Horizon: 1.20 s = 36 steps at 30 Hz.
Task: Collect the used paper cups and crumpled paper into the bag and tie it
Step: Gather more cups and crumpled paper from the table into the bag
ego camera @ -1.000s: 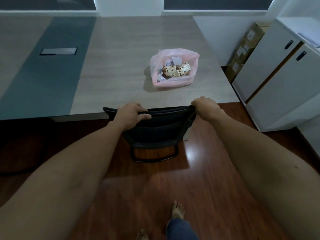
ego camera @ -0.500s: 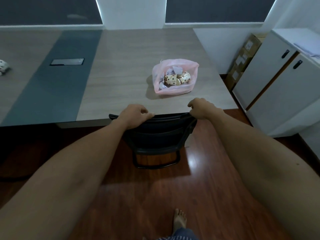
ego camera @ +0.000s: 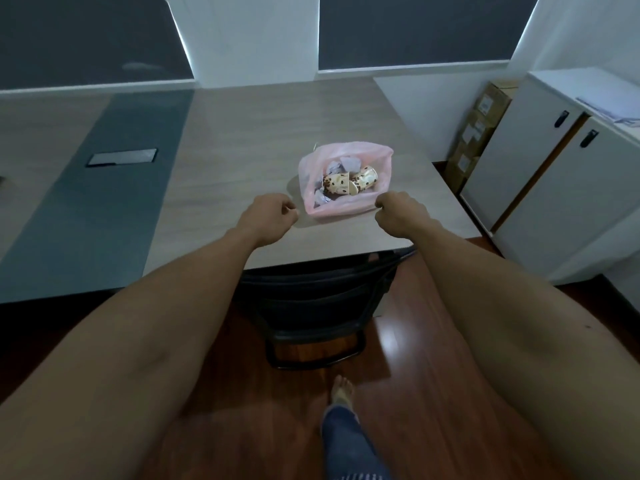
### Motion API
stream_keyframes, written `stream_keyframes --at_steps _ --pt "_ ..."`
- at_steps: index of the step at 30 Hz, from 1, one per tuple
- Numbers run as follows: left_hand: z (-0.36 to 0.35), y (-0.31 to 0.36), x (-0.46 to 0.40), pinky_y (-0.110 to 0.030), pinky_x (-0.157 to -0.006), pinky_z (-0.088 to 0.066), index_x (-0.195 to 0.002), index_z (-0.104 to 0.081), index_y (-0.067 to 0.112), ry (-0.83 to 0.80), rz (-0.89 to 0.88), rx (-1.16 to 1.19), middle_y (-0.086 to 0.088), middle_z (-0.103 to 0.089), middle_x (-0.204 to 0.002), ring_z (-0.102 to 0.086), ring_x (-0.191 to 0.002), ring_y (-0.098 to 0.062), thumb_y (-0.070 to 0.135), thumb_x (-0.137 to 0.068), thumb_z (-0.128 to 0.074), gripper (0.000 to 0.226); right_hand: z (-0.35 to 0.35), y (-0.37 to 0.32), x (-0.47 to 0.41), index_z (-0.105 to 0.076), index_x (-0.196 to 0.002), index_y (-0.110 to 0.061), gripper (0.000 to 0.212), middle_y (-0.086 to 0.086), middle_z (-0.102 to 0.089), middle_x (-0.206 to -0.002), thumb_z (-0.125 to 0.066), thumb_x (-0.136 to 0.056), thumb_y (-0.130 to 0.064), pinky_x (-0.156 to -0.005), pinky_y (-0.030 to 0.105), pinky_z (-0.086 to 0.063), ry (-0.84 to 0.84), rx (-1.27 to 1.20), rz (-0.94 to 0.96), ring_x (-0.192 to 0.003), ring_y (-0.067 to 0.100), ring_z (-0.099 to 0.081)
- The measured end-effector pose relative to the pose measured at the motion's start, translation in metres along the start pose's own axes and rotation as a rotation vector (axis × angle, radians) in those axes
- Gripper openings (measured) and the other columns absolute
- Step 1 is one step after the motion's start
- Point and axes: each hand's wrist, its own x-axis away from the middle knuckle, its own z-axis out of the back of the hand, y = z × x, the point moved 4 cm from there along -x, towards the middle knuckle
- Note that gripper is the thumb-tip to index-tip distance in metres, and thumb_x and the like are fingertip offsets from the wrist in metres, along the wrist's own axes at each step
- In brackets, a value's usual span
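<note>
An open pink plastic bag (ego camera: 346, 206) stands on the wooden table (ego camera: 242, 147) near its right front corner. Inside it lie spotted paper cups (ego camera: 337, 183) and crumpled white paper (ego camera: 349, 164). My left hand (ego camera: 268, 220) hovers just left of the bag, fingers loosely curled and holding nothing. My right hand (ego camera: 398, 213) is at the bag's near right corner, fingers also loosely curled. I cannot tell whether its fingertips touch the plastic.
A black chair (ego camera: 318, 303) is tucked under the table edge below my arms. White cabinets (ego camera: 571, 188) and stacked cardboard boxes (ego camera: 474, 133) stand to the right. A grey strip with a metal hatch (ego camera: 121, 157) runs along the table on the left.
Both hands have let go of the chair back and moved forward over the table to either side of the bag. I have stepped closer to the table.
</note>
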Motion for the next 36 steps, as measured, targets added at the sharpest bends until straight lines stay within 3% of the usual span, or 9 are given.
stream_keyframes --at_steps 5,9,17,21,24,27,30,33,36 --pt "-0.032 -0.001 -0.077 -0.042 -0.091 -0.055 -0.108 -0.075 0.021 -0.046 0.032 0.022 -0.005 -0.073 -0.108 -0.066 -0.098 -0.028 0.031 -0.087 -0.059 0.028 -0.012 0.018 -0.071 -0.056 -0.134 -0.013 0.039 0.014 -0.059 -0.133 -0.048 -0.096 -0.018 -0.094 0.043 -0.047 -0.002 -0.114 -0.083 -0.117 0.035 -0.058" --pt "-0.055 -0.003 -0.142 -0.036 -0.093 -0.051 -0.127 -0.069 0.018 -0.112 0.043 -0.004 -0.013 -0.068 -0.119 -0.064 -0.108 -0.031 0.029 -0.089 -0.064 0.040 -0.021 0.040 -0.133 -0.054 -0.137 -0.016 0.042 0.014 -0.059 -0.136 -0.049 -0.096 -0.018 -0.095 0.043 -0.047 -0.049 -0.215 -0.106 -0.118 0.034 -0.058" --pt "-0.106 -0.021 -0.231 -0.042 -0.116 -0.036 -0.136 -0.063 0.029 -0.116 -0.023 -0.007 -0.017 -0.030 -0.158 -0.032 -0.146 -0.031 0.033 -0.090 -0.067 0.046 -0.054 0.079 -0.239 -0.051 -0.141 -0.004 0.046 0.023 -0.053 -0.141 -0.054 -0.096 -0.014 -0.103 0.044 -0.045 -0.094 -0.331 -0.130 -0.127 0.041 -0.052" --pt "-0.126 -0.026 -0.246 -0.045 -0.112 -0.040 -0.142 -0.056 0.024 -0.060 -0.069 -0.013 -0.005 -0.017 -0.167 -0.029 -0.149 -0.026 0.032 -0.091 -0.066 0.053 -0.084 0.091 -0.277 -0.049 -0.148 -0.023 0.054 0.018 -0.039 -0.152 -0.054 -0.095 -0.021 -0.111 0.050 -0.043 -0.120 -0.581 -0.269 -0.132 0.041 -0.049" --pt "-0.130 -0.028 -0.251 -0.043 -0.109 -0.043 -0.149 -0.045 0.020 0.016 -0.116 -0.031 0.001 -0.024 -0.166 -0.033 -0.147 -0.022 0.031 -0.094 -0.063 0.059 -0.101 0.093 -0.294 -0.045 -0.150 -0.033 0.051 0.013 -0.022 -0.160 -0.053 -0.100 -0.035 -0.114 0.052 -0.039 -0.108 -0.740 -0.370 -0.138 0.039 -0.043" --pt "-0.126 -0.035 -0.259 -0.043 -0.105 -0.044 -0.147 -0.046 0.019 0.063 -0.075 -0.009 0.001 -0.035 -0.160 -0.040 -0.143 -0.023 0.034 -0.095 -0.063 0.057 -0.105 0.092 -0.303 -0.045 -0.151 -0.023 0.055 0.012 -0.035 -0.160 -0.058 -0.100 -0.035 -0.117 0.049 -0.037 -0.034 -0.828 -0.386 -0.142 0.032 -0.041" --pt "-0.113 -0.040 -0.266 -0.044 -0.102 -0.048 -0.141 -0.051 0.017 0.113 -0.040 -0.032 -0.002 -0.047 -0.149 -0.049 -0.133 -0.027 0.032 -0.093 -0.068 0.053 -0.097 0.088 -0.305 -0.058 -0.140 -0.012 0.052 0.009 -0.059 -0.143 -0.070 -0.094 -0.031 -0.111 0.039 -0.042 0.119 -0.805 -0.432 -0.131 0.027 -0.054" --pt "-0.089 -0.042 -0.270 -0.043 -0.093 -0.050 -0.132 -0.055 0.011 0.182 -0.025 -0.024 -0.006 -0.053 -0.134 -0.057 -0.118 -0.031 0.015 -0.091 -0.068 0.044 -0.074 0.068 -0.306 -0.069 -0.123 -0.012 0.036 0.006 -0.069 -0.125 -0.076 -0.089 -0.018 -0.094 0.027 -0.045 0.251 -0.750 -0.420 -0.116 0.025 -0.063" --pt "-0.059 -0.050 -0.272 -0.046 -0.094 -0.049 -0.133 -0.053 0.009 0.236 0.015 0.010 -0.010 -0.052 -0.132 -0.057 -0.115 -0.035 -0.003 -0.087 -0.056 0.048 -0.051 0.037 -0.310 -0.070 -0.121 -0.012 0.030 0.005 -0.068 -0.126 -0.068 -0.092 -0.006 -0.087 0.019 -0.039 0.290 -0.712 -0.329 -0.115 0.022 -0.063"
